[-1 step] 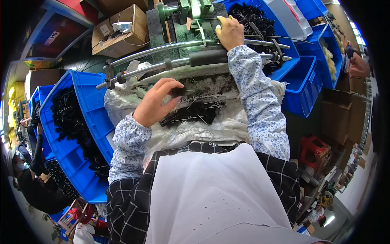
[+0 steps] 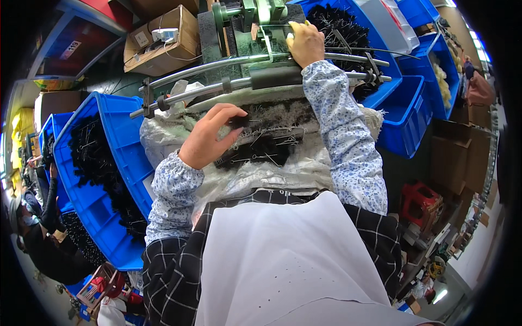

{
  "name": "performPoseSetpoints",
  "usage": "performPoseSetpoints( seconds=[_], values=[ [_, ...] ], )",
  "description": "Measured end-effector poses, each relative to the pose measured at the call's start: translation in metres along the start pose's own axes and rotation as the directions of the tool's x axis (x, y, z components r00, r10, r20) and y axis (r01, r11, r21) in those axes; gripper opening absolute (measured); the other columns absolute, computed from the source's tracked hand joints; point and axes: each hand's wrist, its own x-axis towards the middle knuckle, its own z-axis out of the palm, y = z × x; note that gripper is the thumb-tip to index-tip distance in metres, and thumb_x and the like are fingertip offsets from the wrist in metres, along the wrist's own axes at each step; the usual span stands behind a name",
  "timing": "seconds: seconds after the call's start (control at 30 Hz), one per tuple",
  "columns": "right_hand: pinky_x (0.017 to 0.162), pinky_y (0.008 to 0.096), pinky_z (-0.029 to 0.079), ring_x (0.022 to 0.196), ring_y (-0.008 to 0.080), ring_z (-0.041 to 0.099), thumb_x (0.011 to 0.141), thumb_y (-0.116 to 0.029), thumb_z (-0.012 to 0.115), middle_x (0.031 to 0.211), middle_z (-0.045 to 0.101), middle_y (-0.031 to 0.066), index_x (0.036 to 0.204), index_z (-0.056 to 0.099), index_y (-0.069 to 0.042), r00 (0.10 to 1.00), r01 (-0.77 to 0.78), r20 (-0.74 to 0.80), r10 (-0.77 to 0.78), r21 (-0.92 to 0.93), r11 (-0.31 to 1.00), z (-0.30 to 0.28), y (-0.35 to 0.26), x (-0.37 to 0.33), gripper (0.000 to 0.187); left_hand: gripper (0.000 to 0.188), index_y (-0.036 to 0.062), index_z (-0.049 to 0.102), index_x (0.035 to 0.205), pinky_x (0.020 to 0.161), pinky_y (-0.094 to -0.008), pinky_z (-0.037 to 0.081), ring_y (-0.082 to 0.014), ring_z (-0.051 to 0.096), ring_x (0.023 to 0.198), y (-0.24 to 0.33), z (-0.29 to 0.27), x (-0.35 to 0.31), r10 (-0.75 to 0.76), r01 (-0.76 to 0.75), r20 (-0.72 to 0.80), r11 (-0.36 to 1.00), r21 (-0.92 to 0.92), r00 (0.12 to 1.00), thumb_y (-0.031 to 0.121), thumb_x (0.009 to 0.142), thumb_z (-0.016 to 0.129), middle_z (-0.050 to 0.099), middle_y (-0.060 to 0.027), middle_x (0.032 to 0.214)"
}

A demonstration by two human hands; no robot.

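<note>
My left hand (image 2: 209, 136) is over the white woven sack cloth, thumb and fingers curled round a small black-bristled brush (image 2: 241, 120) that is partly hidden. Below it, several black brushes with thin wire loop ends (image 2: 266, 155) lie in a dark heap on the cloth. My right hand (image 2: 306, 43), with yellow covers on its fingertips, reaches to the green machine (image 2: 239, 35). Its fingers are closed beside a thin wire-like line near the machine's head. What they pinch is too small to make out.
Two metal rails (image 2: 201, 92) with a black sleeve cross in front of the machine. Blue bins (image 2: 117, 212) of black brushes stand left and far right. Another blue bin (image 2: 405, 117) is at right, a cardboard box (image 2: 163, 49) at far left. A person (image 2: 46, 250) is at the left edge.
My right hand has shifted very slightly to the left at the machine. The left hand stays in place with the brush.
</note>
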Motion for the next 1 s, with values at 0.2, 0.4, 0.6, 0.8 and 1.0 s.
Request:
performPoseSetpoints(
  seconds=[0.2, 0.4, 0.6, 0.8, 1.0],
  values=[
    [0.079, 0.0443, 0.041, 0.098, 0.0296, 0.056, 0.075, -0.022, 0.057, 0.093, 0.064, 0.0103, 0.103, 0.062, -0.009, 0.999, 0.034, -0.02, -0.034, -0.035, 0.999, 0.009, -0.033, 0.003, 0.031, 0.031, 0.0046, 0.055, 0.107, 0.081, -0.0303, 0.047, -0.0237, 0.058, 0.095, 0.004, 0.0, 0.006, 0.017, -0.017, -0.024, 1.0, -0.016, 1.0, 0.002, 0.077, 0.063, 0.057, -0.01, 0.107],
    [0.075, 0.044, 0.042, 0.091, 0.0285, 0.059, 0.072, -0.026, 0.062, 0.094, 0.064, 0.0111, 0.104, 0.065, -0.015, 1.0, -0.017, -0.01, 0.016, -0.09, 0.996, 0.009, -0.006, 0.005, 0.034, 0.034, 0.0055, 0.057, 0.105, 0.089, -0.0319, 0.044, -0.0233, 0.057, 0.103, 0.002, -0.006, 0.001, 0.069, -0.07, -0.084, 0.998, -0.004, 0.994, -0.003, 0.073, 0.064, 0.059, -0.0092, 0.108],
    [0.077, 0.0409, 0.047, 0.089, 0.0285, 0.06, 0.075, -0.027, 0.063, 0.093, 0.064, 0.011, 0.106, 0.064, -0.017, 0.997, 0.076, 0.036, -0.074, -0.067, 0.995, 0.002, 0.075, 0.008, 0.032, 0.032, 0.0059, 0.057, 0.107, 0.085, -0.0336, 0.046, -0.0258, 0.057, 0.098, -0.012, -0.005, -0.001, 0.07, -0.082, -0.133, 0.993, -0.089, 0.989, 0.002, 0.077, 0.064, 0.059, -0.0104, 0.105],
    [0.075, 0.0418, 0.047, 0.09, 0.0285, 0.059, 0.086, -0.023, 0.051, 0.097, 0.062, 0.0051, 0.101, 0.063, -0.018, 0.978, 0.153, 0.159, -0.137, -0.092, 0.984, -0.003, 0.095, 0.03, 0.02, 0.029, 0.005, 0.055, 0.107, 0.079, -0.0331, 0.048, -0.025, 0.059, 0.092, -0.009, 0.004, 0.006, 0.082, -0.091, -0.086, 0.99, -0.11, 0.993, 0.003, 0.078, 0.061, 0.057, -0.0105, 0.104],
    [0.08, 0.0397, 0.047, 0.098, 0.0284, 0.058, 0.086, -0.018, 0.051, 0.104, 0.062, 0.0101, 0.107, 0.06, -0.013, 0.999, 0.0, 0.04, 0.011, -0.272, 0.962, -0.065, 0.129, 0.025, 0.023, 0.028, 0.0054, 0.054, 0.107, 0.08, -0.0331, 0.049, -0.0248, 0.059, 0.092, -0.007, 0.01, 0.014, 0.014, -0.018, -0.022, 0.978, -0.207, 1.0, 0.003, 0.079, 0.061, 0.058, -0.0107, 0.105]
  ],
)
